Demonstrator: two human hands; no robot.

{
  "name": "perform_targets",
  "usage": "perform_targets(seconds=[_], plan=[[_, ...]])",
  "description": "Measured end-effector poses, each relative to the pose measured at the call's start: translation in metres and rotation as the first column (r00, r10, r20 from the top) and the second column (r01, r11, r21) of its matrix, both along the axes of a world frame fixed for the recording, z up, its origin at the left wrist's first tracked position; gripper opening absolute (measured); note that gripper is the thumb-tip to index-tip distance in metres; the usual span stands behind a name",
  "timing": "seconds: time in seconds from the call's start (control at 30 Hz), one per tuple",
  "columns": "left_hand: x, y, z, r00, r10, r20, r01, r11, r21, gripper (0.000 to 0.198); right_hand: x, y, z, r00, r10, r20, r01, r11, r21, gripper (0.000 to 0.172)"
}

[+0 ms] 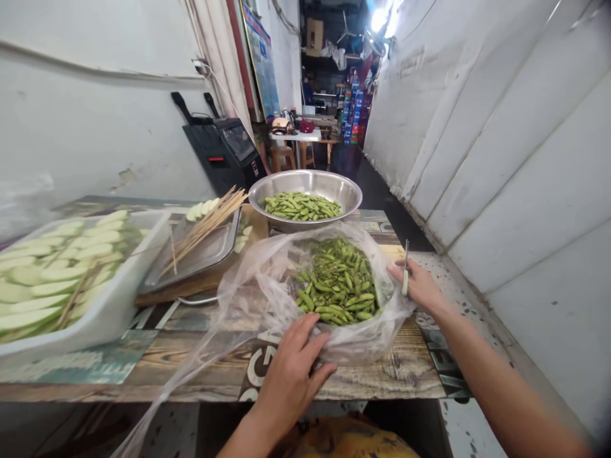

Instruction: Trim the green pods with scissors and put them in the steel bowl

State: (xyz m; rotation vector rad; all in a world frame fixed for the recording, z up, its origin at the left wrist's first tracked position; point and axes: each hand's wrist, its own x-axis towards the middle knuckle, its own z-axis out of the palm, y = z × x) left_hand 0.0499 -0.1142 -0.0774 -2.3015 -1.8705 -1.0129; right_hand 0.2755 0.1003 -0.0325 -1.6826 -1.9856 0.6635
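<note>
The green pods (344, 286) lie heaped in an open, clear plastic bag (356, 346) near the front edge of the surface (186, 372), and the bag's loose walls look like the weak point. The left hand (296, 362) rests at the near rim with its fingers spread, touching the plastic and grasping nothing that shows; a careless pull there could fold the rim down and let pods roll off the front edge. The right hand (420, 286), at the bag's right side, has its fingers curled around a slim scissors-like tool (405, 283) whose metal end points upward. Should that end swing toward the bag, it could nick the thin film, or catch the other hand if the two come close. The bag's long tail (176, 381) trails left and over the front edge, so a snagging arm or knee might drag the whole heap. Beyond the bag, the metal bowl (352, 196) holds more pods and stands just behind it; a hard shove forward could knock the bowl and spill its load.
</note>
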Motion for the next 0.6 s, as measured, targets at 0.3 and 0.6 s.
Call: perform_targets(seconds=[0.3, 0.6], plan=[[0.002, 0.003, 0.000, 0.998, 0.013, 0.061, -0.013, 1.000, 0.003, 0.012, -0.037, -0.002, 0.006, 0.810, -0.150, -0.567, 0.065, 0.984, -0.168, 0.027], [0.003, 0.003, 0.005, 0.981, 0.036, 0.192, -0.056, 0.994, 0.099, 0.016, -0.121, -0.004, 0.077, 0.690, -0.008, -0.724, -0.122, 0.984, -0.126, 0.029]])
